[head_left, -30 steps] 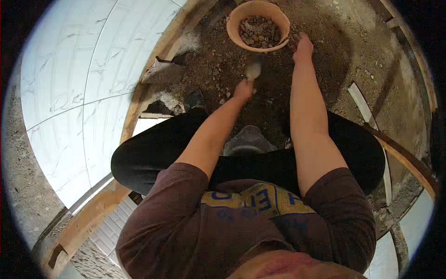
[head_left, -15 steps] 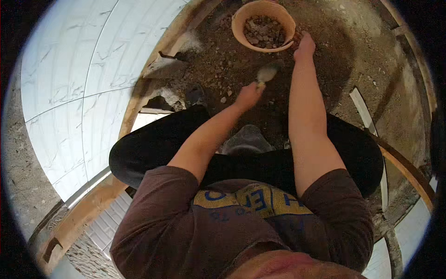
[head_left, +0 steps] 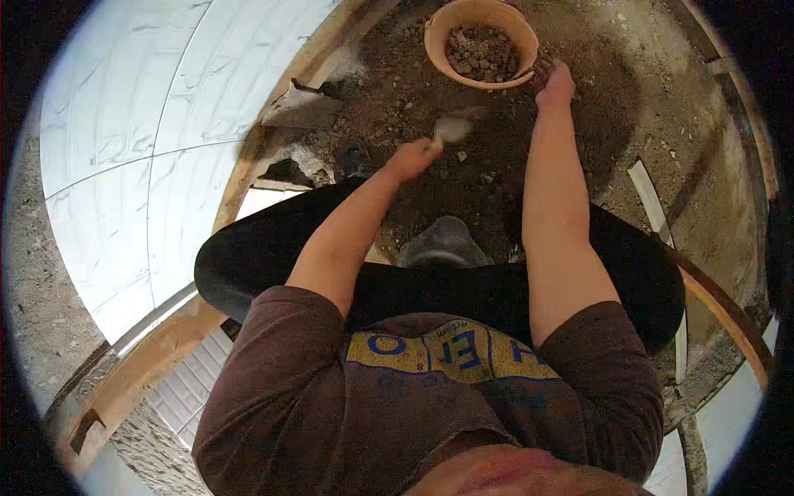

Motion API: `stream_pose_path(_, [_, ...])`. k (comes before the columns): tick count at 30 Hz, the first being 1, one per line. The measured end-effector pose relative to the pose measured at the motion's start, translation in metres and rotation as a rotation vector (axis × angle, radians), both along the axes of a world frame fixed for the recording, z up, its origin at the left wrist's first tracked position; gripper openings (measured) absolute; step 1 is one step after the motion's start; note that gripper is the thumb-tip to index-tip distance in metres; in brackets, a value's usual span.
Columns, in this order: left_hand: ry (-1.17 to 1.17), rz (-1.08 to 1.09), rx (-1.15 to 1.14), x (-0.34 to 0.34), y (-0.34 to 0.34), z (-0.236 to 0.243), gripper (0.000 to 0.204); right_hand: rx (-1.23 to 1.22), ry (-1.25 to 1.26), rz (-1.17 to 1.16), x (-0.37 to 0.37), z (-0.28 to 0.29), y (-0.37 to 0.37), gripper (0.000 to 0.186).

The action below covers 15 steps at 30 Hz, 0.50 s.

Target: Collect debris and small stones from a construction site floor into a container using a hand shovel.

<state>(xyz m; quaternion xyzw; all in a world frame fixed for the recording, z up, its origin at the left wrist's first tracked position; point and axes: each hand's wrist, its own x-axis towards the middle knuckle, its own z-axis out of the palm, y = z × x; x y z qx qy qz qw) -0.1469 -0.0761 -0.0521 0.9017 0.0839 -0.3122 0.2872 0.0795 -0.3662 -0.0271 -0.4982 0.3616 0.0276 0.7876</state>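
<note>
My left hand is closed around the handle of a small trowel. Its pale blade, smeared by motion, is just above the dirt in front of me. A peach-coloured bucket, partly filled with stones and rubble, stands at the far middle. Beside its right rim is my right hand, fingers apart and somewhat bent, with nothing visible in them. Whether the fingertips touch the rim I cannot tell. Loose soil and small stones lie between the bucket and my knees.
White marbled tiles cover the left side, bordered by a brown curved edge. A broken chunk lies by that edge. To the right are a thin pale strip and a wooden piece. A grey rounded object is between my legs.
My left hand has swung the trowel left and a little nearer to me. My right hand remains by the bucket's right side; its fingers look more spread. The view has shifted slightly.
</note>
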Motion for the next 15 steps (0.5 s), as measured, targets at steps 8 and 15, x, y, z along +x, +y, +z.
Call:
stream_pose_path(8, [0.085, 0.025, 0.107, -0.036, 0.02, -0.004, 0.065, 0.135, 0.053, -0.09, -0.001, 0.007, 0.008, 0.037])
stream_pose_path(15, [-0.197, 0.114, 0.152, -0.031, 0.086, 0.017, 0.064, 0.021, 0.158, -0.213, -0.006, 0.007, 0.004, 0.033])
